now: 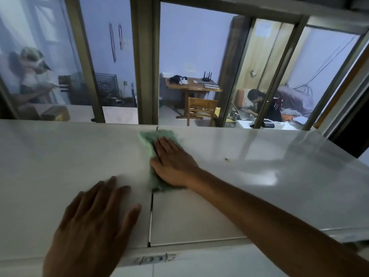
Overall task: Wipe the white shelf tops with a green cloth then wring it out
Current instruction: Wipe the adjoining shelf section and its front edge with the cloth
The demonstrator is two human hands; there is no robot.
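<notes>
A green cloth (150,139) lies flat on the white shelf top (249,176), over the seam between two panels near the far edge. My right hand (172,162) presses down on the cloth with fingers flat and pointing away, covering its middle. My left hand (93,224) rests flat on the left panel near the front edge, fingers spread, holding nothing.
A dark seam (151,212) runs front to back between the panels. A small dark speck (227,159) sits on the right panel. Behind the shelf stands a framed glass partition (144,62); beyond it are a wooden desk (196,87), a chair and a seated person (265,104).
</notes>
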